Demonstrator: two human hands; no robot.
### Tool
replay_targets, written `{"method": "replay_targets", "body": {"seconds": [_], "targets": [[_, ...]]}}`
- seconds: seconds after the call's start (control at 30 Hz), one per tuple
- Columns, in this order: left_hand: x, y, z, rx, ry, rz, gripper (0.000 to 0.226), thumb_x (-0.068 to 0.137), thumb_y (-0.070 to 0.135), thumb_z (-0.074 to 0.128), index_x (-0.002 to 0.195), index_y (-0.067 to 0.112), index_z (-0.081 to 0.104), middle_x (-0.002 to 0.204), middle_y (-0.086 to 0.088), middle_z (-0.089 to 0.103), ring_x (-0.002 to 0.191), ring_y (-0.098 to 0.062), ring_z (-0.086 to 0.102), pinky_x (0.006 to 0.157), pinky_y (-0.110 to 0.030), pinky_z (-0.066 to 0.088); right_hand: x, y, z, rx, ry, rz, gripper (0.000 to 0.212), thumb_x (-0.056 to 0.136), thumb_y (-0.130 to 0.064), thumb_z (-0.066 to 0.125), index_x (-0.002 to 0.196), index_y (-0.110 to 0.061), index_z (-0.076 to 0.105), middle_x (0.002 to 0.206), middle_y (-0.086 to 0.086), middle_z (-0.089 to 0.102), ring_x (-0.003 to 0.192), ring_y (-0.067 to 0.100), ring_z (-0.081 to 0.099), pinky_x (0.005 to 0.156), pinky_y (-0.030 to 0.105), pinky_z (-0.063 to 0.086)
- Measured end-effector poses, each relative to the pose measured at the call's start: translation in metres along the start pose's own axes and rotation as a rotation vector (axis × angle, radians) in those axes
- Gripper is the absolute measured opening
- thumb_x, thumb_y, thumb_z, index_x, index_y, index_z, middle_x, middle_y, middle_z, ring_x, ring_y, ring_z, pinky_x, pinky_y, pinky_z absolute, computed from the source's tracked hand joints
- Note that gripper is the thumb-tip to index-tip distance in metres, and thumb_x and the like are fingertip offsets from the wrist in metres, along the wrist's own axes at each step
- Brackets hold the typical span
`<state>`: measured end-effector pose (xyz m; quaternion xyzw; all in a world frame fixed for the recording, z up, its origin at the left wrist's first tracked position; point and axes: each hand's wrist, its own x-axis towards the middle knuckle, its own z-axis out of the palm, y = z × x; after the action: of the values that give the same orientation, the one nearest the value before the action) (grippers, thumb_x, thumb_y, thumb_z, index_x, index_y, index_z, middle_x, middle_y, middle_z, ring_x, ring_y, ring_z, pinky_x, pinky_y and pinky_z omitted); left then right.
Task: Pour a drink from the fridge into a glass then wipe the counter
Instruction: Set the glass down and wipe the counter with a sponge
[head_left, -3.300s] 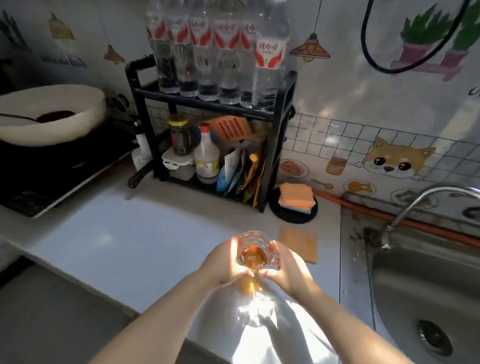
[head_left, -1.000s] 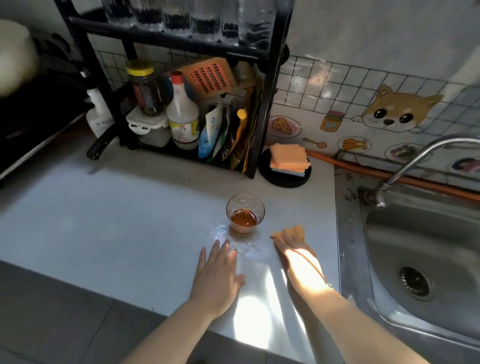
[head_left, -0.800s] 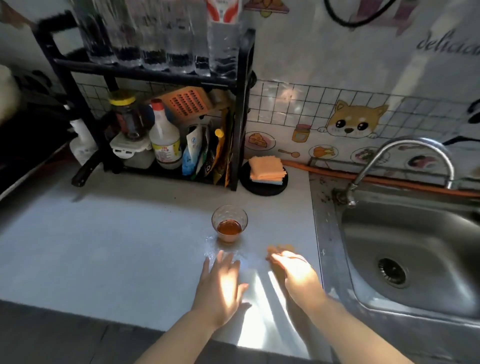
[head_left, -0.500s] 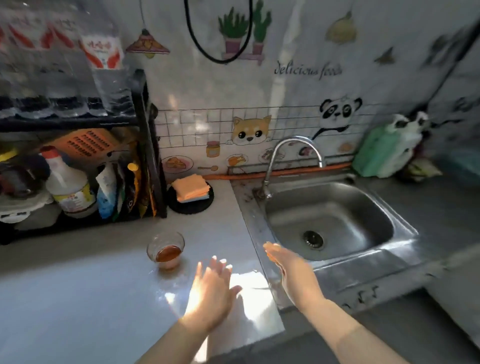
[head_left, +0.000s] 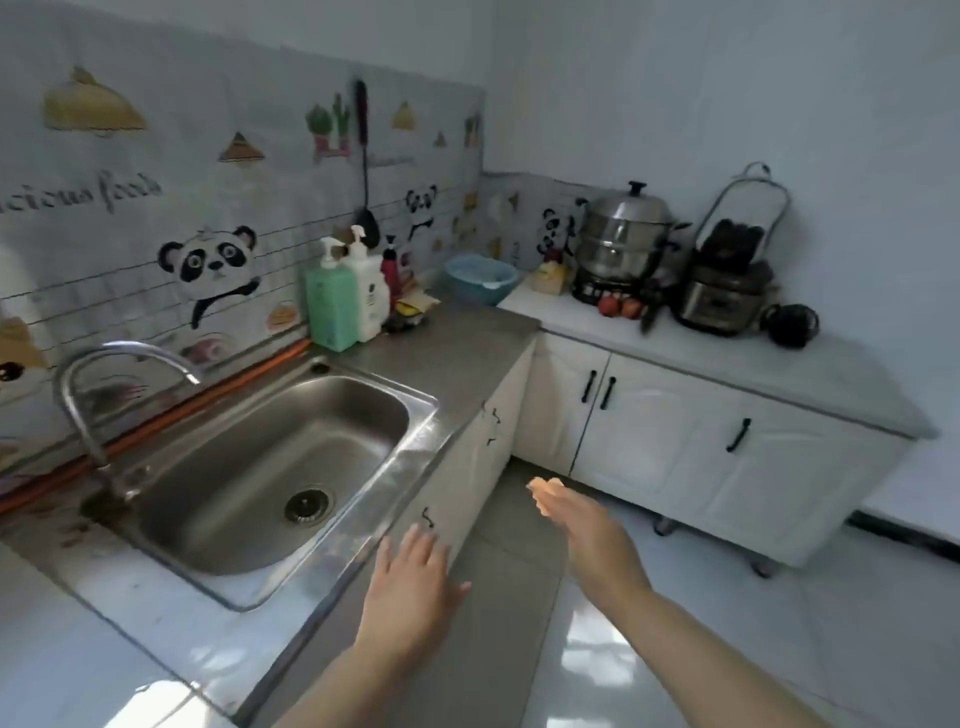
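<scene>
Both hands are held out past the front edge of the bench (head_left: 457, 343), over the floor (head_left: 675, 597). The left grip (head_left: 410, 587) is spread flat, palm down, fingers apart, and nothing is held in it; it hangs just off the front rim of the sink (head_left: 415, 462). The right grip (head_left: 592, 535) is stretched forward and open, its fingers nearly straight; an orange patch is seen at its fingertips (head_left: 543, 491), but whether anything is held there cannot be told. The glass and the drink are not seen anywhere in view. A faucet (head_left: 83, 395) is set at the sink's back left corner.
</scene>
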<state>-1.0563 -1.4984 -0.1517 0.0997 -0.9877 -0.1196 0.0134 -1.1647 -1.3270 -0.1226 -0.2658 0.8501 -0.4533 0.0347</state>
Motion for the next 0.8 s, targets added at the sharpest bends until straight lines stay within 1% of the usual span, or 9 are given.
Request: {"method": "replay_targets", "body": {"seconds": [0.1,0.17,0.23,0.3,0.33,0.43,0.57,0.7,0.8], "targets": [[0.035,0.067,0.015,0.033,-0.071,0.113,0.058,0.097,0.048,0.032,0.145,0.017,0.027,0.156,0.002,0.022,0.147,-0.018,0.005,0.118,-0.041,0.0,-0.017,0.052,-0.068,-0.151,0.057,0.06,0.053,0.093,0.002,0.037,0.127,-0.038,0.046,0.135,-0.017,0.044,0.126,-0.009,0.036,0.111,0.017,0.027],[0.057,0.116,0.025,0.026,-0.113,0.178,0.058,0.097,0.048,0.034,0.145,0.016,0.027,0.157,0.001,0.021,0.148,-0.019,0.005,0.118,-0.042,0.001,-0.03,0.084,-0.112,-0.222,0.143,0.09,0.061,0.088,0.013,0.038,0.128,-0.033,0.044,0.134,-0.016,0.042,0.125,-0.01,0.034,0.106,0.005,0.023],[0.077,0.17,0.036,0.018,-0.053,0.264,0.058,0.096,0.048,0.034,0.141,0.013,0.036,0.153,-0.005,0.031,0.146,-0.022,0.015,0.118,-0.044,0.007,-0.042,0.114,-0.157,-0.254,0.219,0.141,0.057,0.088,0.014,0.039,0.132,-0.022,0.047,0.134,-0.015,0.038,0.125,-0.007,0.034,0.103,-0.002,0.017],[0.096,0.224,0.044,0.021,-0.001,0.362,0.057,0.094,0.049,0.033,0.134,0.011,0.048,0.145,-0.008,0.044,0.142,-0.026,0.029,0.115,-0.047,0.016,-0.051,0.146,-0.202,-0.305,0.268,0.172,0.056,0.088,0.015,0.04,0.134,-0.017,0.045,0.134,-0.015,0.034,0.121,-0.012,0.031,0.098,-0.008,0.011],[0.104,0.251,0.047,0.023,-0.044,0.388,0.056,0.095,0.049,0.033,0.137,0.013,0.043,0.149,-0.006,0.038,0.145,-0.024,0.022,0.117,-0.046,0.012,-0.055,0.161,-0.224,-0.338,0.294,0.184,0.056,0.088,0.014,0.04,0.134,-0.017,0.044,0.134,-0.016,0.033,0.121,-0.012,0.031,0.098,-0.009,0.009],[0.133,0.326,0.057,0.013,-0.163,0.45,0.057,0.097,0.048,0.033,0.146,0.019,0.024,0.158,0.003,0.016,0.148,-0.016,0.0,0.119,-0.04,-0.004,-0.065,0.203,-0.287,-0.377,0.379,0.238,0.057,0.088,0.014,0.04,0.136,-0.017,0.039,0.134,-0.015,0.032,0.127,0.003,0.033,0.099,-0.008,0.008],[0.172,0.404,0.062,-0.015,-0.149,0.527,0.059,0.098,0.047,0.033,0.148,0.017,0.021,0.158,0.003,0.015,0.147,-0.017,0.001,0.12,-0.04,-0.003,-0.073,0.243,-0.354,-0.43,0.459,0.297,0.058,0.087,0.015,0.038,0.136,-0.015,0.042,0.132,-0.016,0.031,0.124,0.001,0.03,0.097,-0.007,0.007],[0.217,0.461,0.075,-0.017,-0.142,0.585,0.059,0.098,0.047,0.032,0.148,0.019,0.021,0.159,0.003,0.015,0.147,-0.016,0.002,0.119,-0.039,-0.003,-0.064,0.28,-0.404,-0.437,0.53,0.335,0.058,0.087,0.013,0.039,0.134,-0.021,0.046,0.132,-0.018,0.037,0.126,0.002,0.036,0.106,0.012,0.019],[0.256,0.496,0.086,-0.019,-0.147,0.628,0.058,0.098,0.046,0.032,0.147,0.019,0.021,0.158,0.003,0.016,0.147,-0.015,0.004,0.119,-0.039,-0.002,-0.048,0.303,-0.435,-0.407,0.513,0.329,0.041,0.097,-0.008,0.033,0.134,-0.022,0.045,0.13,-0.02,0.037,0.122,-0.004,0.034,0.099,0.003,0.02]]}}
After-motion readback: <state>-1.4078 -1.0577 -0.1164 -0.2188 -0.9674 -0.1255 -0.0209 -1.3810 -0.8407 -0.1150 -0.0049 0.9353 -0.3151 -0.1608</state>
